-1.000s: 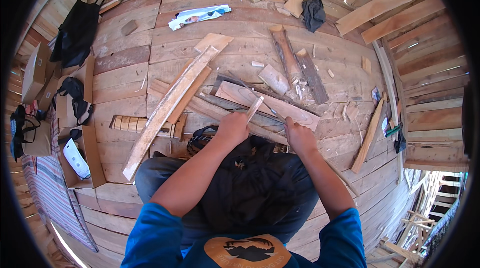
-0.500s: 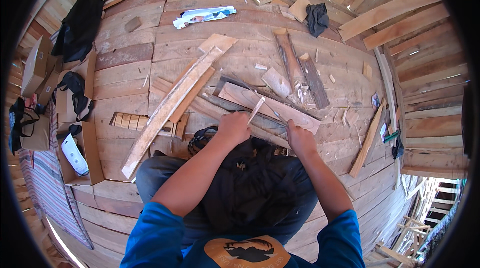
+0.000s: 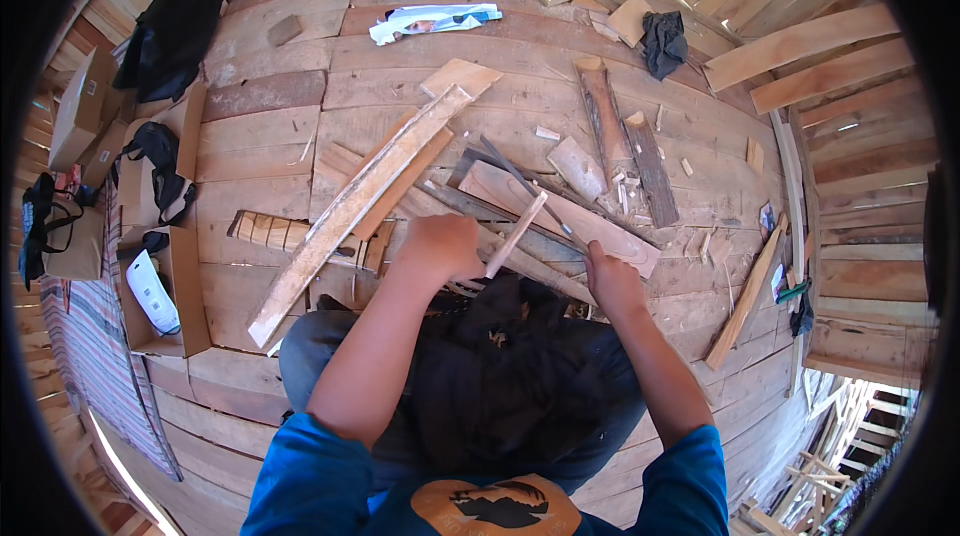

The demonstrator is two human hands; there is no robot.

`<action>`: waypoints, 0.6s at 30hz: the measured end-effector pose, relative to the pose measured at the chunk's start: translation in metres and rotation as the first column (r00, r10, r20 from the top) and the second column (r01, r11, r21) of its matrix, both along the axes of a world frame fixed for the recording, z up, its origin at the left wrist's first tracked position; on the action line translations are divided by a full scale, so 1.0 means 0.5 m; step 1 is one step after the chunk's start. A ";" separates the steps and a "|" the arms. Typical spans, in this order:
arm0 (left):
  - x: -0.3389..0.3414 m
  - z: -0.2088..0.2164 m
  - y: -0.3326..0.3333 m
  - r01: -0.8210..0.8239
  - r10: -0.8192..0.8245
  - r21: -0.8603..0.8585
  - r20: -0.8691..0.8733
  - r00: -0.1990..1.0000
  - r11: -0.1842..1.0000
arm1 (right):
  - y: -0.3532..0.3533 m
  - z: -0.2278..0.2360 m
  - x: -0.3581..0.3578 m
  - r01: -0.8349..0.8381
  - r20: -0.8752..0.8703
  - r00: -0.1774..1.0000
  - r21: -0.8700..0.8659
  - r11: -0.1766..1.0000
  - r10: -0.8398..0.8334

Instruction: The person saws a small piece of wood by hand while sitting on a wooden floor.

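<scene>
My left hand (image 3: 442,244) is closed around the lower end of a thin, pale wooden stick (image 3: 518,234), which slants up to the right. In my right hand (image 3: 614,279) is a long, thin, dark tool (image 3: 530,185), perhaps a knife, pointing up and left past the stick. Its grip is hidden by my fingers. Both hands are above the black cloth (image 3: 510,376) spread over my lap. A flat brown board (image 3: 615,243) with dark grain lines lies on the floor just beyond my hands.
A long rough plank (image 3: 365,206) lies at left over shorter boards. Bark-edged pieces (image 3: 652,171) and wood chips are at right. Open cardboard boxes (image 3: 195,321) stand far left. A printed plastic wrapper (image 3: 435,23) and a crumpled dark cloth (image 3: 664,44) lie farther off.
My left hand has moved left, away from my right hand, and more of the stick shows. The dark tool now extends farther past the stick. The whole view has shifted slightly.
</scene>
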State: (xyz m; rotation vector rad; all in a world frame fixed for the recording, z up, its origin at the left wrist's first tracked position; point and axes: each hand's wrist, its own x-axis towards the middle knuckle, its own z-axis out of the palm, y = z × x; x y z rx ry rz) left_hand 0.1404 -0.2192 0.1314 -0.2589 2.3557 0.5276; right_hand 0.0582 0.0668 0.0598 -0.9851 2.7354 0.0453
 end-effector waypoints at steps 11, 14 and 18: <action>0.000 -0.008 -0.010 -0.053 0.053 -0.001 -0.016 0.998 0.999 | -0.022 0.025 0.016 -0.028 -0.080 0.997 -0.117 0.993 0.018; 0.002 -0.001 -0.012 -0.060 0.060 -0.002 -0.026 0.998 0.998 | -0.008 -0.002 0.002 0.000 -0.035 0.999 -0.032 0.999 -0.001; 0.000 -0.006 -0.014 -0.052 0.052 -0.016 -0.027 0.998 0.999 | 0.003 -0.023 -0.004 -0.004 0.000 1.000 0.021 1.000 0.004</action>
